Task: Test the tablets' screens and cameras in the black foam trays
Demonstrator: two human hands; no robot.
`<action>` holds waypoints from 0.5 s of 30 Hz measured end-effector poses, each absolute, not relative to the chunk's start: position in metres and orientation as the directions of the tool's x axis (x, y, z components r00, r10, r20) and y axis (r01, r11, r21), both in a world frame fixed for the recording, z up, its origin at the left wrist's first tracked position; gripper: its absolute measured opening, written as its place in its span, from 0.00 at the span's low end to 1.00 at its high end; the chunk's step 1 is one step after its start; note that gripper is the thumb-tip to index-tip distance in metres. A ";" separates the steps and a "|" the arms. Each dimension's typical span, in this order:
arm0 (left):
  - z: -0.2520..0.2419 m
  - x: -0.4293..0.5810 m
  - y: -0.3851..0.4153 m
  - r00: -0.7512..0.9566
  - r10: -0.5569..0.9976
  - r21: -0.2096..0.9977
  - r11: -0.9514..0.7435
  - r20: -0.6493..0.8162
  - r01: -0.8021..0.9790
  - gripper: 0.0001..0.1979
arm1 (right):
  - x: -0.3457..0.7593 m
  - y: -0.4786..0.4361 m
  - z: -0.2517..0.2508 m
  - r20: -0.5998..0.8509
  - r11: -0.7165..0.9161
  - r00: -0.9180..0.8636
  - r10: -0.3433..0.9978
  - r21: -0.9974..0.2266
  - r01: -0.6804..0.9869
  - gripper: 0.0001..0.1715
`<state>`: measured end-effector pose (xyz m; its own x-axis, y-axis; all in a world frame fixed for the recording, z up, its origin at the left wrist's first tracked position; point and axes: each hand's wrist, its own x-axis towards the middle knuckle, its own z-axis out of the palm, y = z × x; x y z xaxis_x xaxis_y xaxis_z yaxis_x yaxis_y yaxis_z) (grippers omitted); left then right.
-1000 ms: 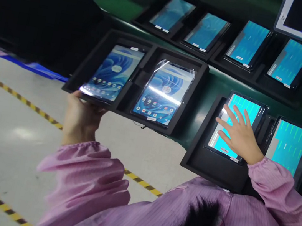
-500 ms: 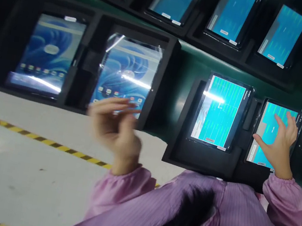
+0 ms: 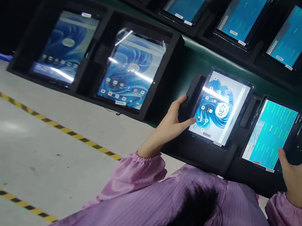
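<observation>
Bench dark green, glossy, light catching a ridge across it. Near tray, black, at the bench's front by the wearer's body, holds two tablets: home-screen tablet left, green-lined tablet right. Left hand spread at tray's left side, thumb at the home-screen tablet's corner; can't tell if gripping. Right hand unclenched, holding nothing, thumb by the green-lined tablet's edge. Second tray left, two lit tablets; back row beyond. Floor pale, scuffed, yellow-black tape in two lines.
</observation>
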<state>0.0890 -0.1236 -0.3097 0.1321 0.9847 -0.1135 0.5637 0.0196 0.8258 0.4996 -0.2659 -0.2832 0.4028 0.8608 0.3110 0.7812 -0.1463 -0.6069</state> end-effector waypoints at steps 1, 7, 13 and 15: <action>-0.308 0.089 -0.124 0.149 0.981 0.815 0.016 -0.125 0.579 0.48 | 0.495 -0.266 -0.286 0.289 -0.137 0.380 0.879 -0.609 0.781 0.50; -0.307 0.077 -0.127 0.273 0.956 0.809 -0.079 -0.104 0.583 0.54 | 0.470 -0.258 -0.299 0.202 -0.064 0.209 0.957 -0.553 0.831 0.49; -0.310 0.073 -0.132 0.314 0.946 0.824 -0.111 -0.084 0.555 0.52 | 0.462 -0.250 -0.299 0.160 -0.006 0.109 0.981 -0.540 0.841 0.54; -0.310 0.073 -0.132 0.341 0.937 0.816 -0.139 -0.075 0.561 0.51 | 0.461 -0.248 -0.301 0.165 0.015 0.087 0.982 -0.537 0.843 0.57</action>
